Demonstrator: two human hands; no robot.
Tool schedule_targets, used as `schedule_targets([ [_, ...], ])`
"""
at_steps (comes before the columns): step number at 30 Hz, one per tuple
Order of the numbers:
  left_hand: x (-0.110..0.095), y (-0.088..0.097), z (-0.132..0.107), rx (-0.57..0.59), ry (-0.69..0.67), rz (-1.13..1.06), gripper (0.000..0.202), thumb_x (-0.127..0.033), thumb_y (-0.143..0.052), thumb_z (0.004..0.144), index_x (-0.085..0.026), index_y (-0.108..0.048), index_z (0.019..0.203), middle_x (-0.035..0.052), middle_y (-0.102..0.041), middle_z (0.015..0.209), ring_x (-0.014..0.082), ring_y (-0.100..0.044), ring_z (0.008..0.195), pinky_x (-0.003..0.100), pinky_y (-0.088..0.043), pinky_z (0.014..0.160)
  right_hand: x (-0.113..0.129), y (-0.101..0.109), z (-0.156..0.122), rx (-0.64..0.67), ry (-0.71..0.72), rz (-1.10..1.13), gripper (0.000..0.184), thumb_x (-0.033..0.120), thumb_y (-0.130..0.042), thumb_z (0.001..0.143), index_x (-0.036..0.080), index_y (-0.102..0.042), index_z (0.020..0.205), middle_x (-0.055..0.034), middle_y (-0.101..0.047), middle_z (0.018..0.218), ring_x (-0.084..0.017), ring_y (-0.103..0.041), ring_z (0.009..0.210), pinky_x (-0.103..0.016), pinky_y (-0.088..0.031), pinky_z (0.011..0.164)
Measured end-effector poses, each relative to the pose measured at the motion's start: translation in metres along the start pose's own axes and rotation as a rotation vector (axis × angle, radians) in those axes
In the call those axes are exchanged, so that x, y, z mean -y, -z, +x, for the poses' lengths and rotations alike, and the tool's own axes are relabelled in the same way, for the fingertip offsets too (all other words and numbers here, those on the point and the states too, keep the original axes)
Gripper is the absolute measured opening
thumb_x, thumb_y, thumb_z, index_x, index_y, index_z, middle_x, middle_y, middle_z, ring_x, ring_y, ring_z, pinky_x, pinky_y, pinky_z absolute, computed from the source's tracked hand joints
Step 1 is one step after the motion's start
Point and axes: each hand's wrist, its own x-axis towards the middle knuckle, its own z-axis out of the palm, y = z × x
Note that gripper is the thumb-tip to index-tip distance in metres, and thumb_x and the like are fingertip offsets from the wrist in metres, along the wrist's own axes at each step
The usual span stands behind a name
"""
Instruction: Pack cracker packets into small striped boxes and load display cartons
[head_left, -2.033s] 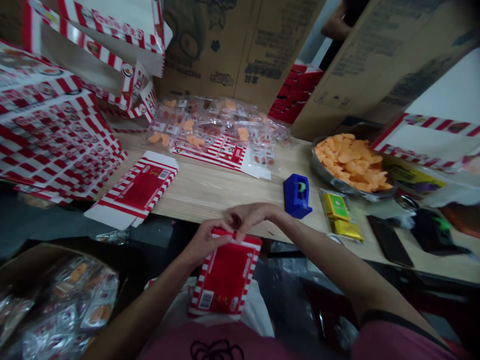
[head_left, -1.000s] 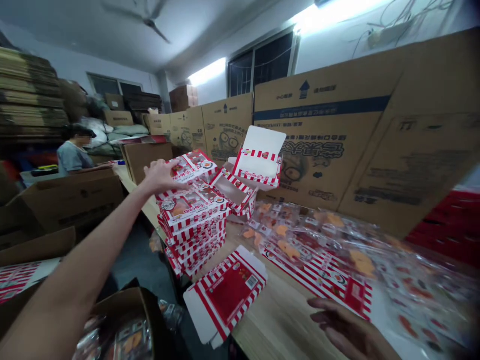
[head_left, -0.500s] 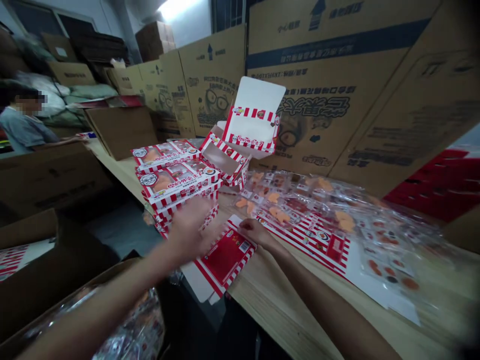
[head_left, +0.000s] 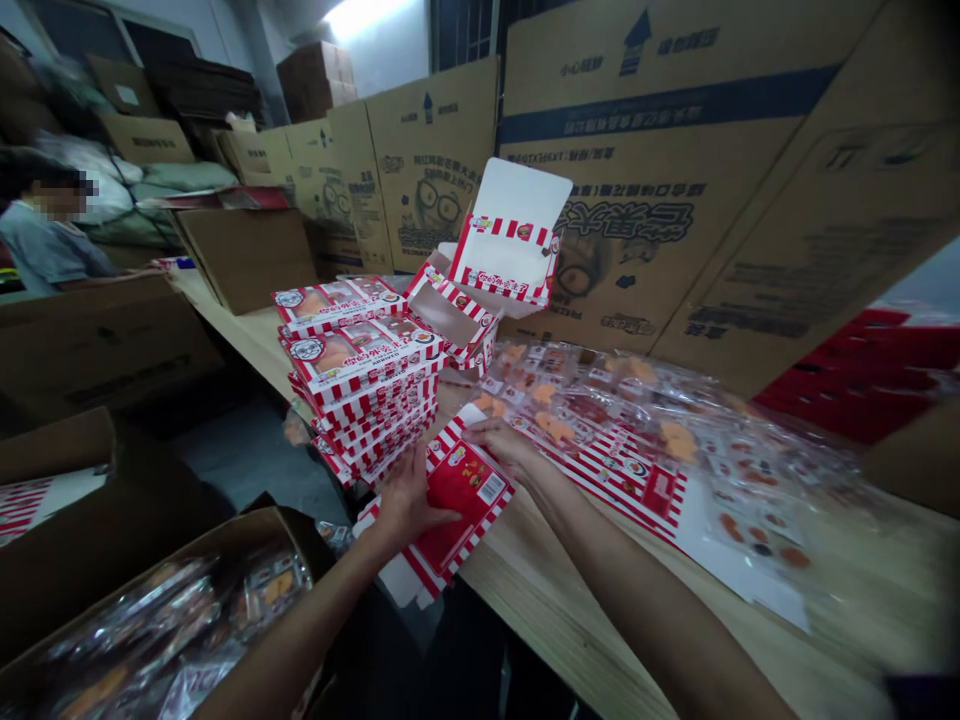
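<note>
A flattish red-and-white striped paper box (head_left: 461, 525) with a barcode lies at the table's near edge, its white flaps sticking out over the side. My left hand (head_left: 409, 498) grips its left side, thumb across the red face and fingers along the edge. My right hand (head_left: 496, 442) is closed on the far right corner, its fingertips partly hidden. Just beyond my left hand rises a stack of filled striped boxes (head_left: 367, 365) with clear windows. Behind the stack stand open boxes (head_left: 454, 315), one with its white lid raised (head_left: 521, 195).
Clear bags of orange pieces (head_left: 555, 425) lie to the right, partly over flat striped box sheets (head_left: 645, 480). An open carton of wrapped packs (head_left: 277, 585) sits low left. Large cardboard cartons (head_left: 600, 150) wall the table's back. Another person (head_left: 52, 235) is at far left.
My left hand has come down from in front of the stack onto the box's left side. My right hand stays at the far corner. The view has shifted slightly.
</note>
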Motion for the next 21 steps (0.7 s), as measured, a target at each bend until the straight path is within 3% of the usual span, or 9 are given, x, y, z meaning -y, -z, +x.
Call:
schedule_targets([
  [4, -0.038, 0.036, -0.006, 0.067, 0.028, -0.257, 0.075, -0.049, -0.080, 0.059, -0.013, -0.057, 0.120, 0.0198, -0.066, 0.113, 0.0390, -0.061, 0.107, 0.048, -0.046, 0.091, 0.031, -0.002, -0.043, 0.022, 0.096, 0.039, 0.032, 0.044, -0.065, 0.065, 0.016, -0.053, 0.055, 0.0029, -0.052, 0.051, -0.009, -0.044, 0.047, -0.023, -0.036, 0.051],
  [7, -0.059, 0.051, -0.015, 0.226, -0.006, -0.706, 0.041, -0.048, -0.076, 0.065, -0.016, -0.068, 0.090, 0.0085, -0.072, 0.086, 0.0276, -0.067, 0.079, 0.037, -0.052, 0.074, 0.050, 0.004, -0.070, 0.031, 0.249, -0.142, 0.037, 0.043, -0.061, 0.072, 0.018, -0.046, 0.050, 0.0041, -0.043, 0.047, -0.009, -0.039, 0.047, -0.024, -0.033, 0.051],
  [8, -0.063, 0.052, -0.019, 0.292, 0.022, -0.870, 0.037, -0.048, -0.075, 0.067, -0.016, -0.068, 0.083, 0.0063, -0.072, 0.080, 0.0245, -0.067, 0.072, 0.035, -0.052, 0.070, 0.053, 0.007, -0.080, -0.037, 0.328, -0.229, 0.036, 0.042, -0.061, 0.074, 0.018, -0.047, 0.051, 0.0033, -0.045, 0.050, -0.010, -0.043, 0.050, -0.025, -0.036, 0.055],
  [10, -0.068, 0.051, -0.028, 0.371, 0.119, -1.152, 0.035, -0.047, -0.076, 0.067, -0.015, -0.068, 0.080, 0.0040, -0.071, 0.073, 0.0209, -0.066, 0.064, 0.032, -0.052, 0.065, 0.052, 0.016, -0.104, -0.300, 0.470, -0.326, 0.025, 0.038, -0.063, 0.076, 0.018, -0.057, 0.061, -0.0003, -0.058, 0.063, -0.015, -0.054, 0.067, -0.029, -0.044, 0.071],
  [12, -0.072, 0.046, -0.037, 0.384, 0.219, -1.337, 0.036, -0.044, -0.078, 0.066, -0.015, -0.068, 0.083, 0.0026, -0.070, 0.072, 0.0191, -0.066, 0.063, 0.031, -0.052, 0.064, 0.040, 0.023, -0.134, -0.533, 0.506, -0.239, 0.021, 0.038, -0.068, 0.074, 0.020, -0.066, 0.084, -0.0041, -0.068, 0.085, -0.020, -0.060, 0.090, -0.035, -0.045, 0.089],
  [13, -0.074, 0.042, -0.042, 0.391, 0.252, -1.391, 0.036, -0.044, -0.079, 0.066, -0.015, -0.069, 0.085, 0.0022, -0.071, 0.072, 0.0185, -0.066, 0.063, 0.030, -0.052, 0.064, 0.030, 0.024, -0.149, -0.525, 0.460, -0.136, 0.029, 0.040, -0.071, 0.072, 0.021, -0.066, 0.094, -0.0052, -0.069, 0.094, -0.021, -0.060, 0.097, -0.038, -0.044, 0.093],
  [17, -0.089, 0.026, -0.062, 0.495, 0.289, -1.461, 0.036, -0.046, -0.077, 0.069, -0.017, -0.069, 0.089, 0.0018, -0.070, 0.073, 0.0166, -0.067, 0.065, 0.027, -0.052, 0.064, -0.020, 0.019, -0.202, -0.063, 0.138, 0.303, 0.057, 0.044, -0.082, 0.060, 0.020, -0.065, 0.108, -0.0077, -0.070, 0.103, -0.024, -0.065, 0.097, -0.042, -0.047, 0.094],
  [18, -0.094, 0.023, -0.067, 0.519, 0.302, -1.468, 0.036, -0.046, -0.077, 0.070, -0.016, -0.069, 0.087, 0.0019, -0.070, 0.072, 0.0160, -0.066, 0.064, 0.026, -0.052, 0.064, -0.031, 0.017, -0.211, -0.018, 0.096, 0.363, 0.057, 0.046, -0.083, 0.059, 0.019, -0.067, 0.106, -0.0077, -0.070, 0.100, -0.024, -0.066, 0.094, -0.042, -0.048, 0.093],
  [21, -0.107, 0.014, -0.081, 0.574, 0.373, -1.491, 0.033, -0.045, -0.077, 0.070, -0.016, -0.069, 0.081, 0.0023, -0.070, 0.070, 0.0148, -0.066, 0.062, 0.026, -0.053, 0.064, -0.053, 0.015, -0.229, -0.049, 0.072, 0.403, 0.049, 0.045, -0.085, 0.057, 0.017, -0.070, 0.095, -0.0064, -0.072, 0.092, -0.021, -0.068, 0.083, -0.036, -0.051, 0.086],
])
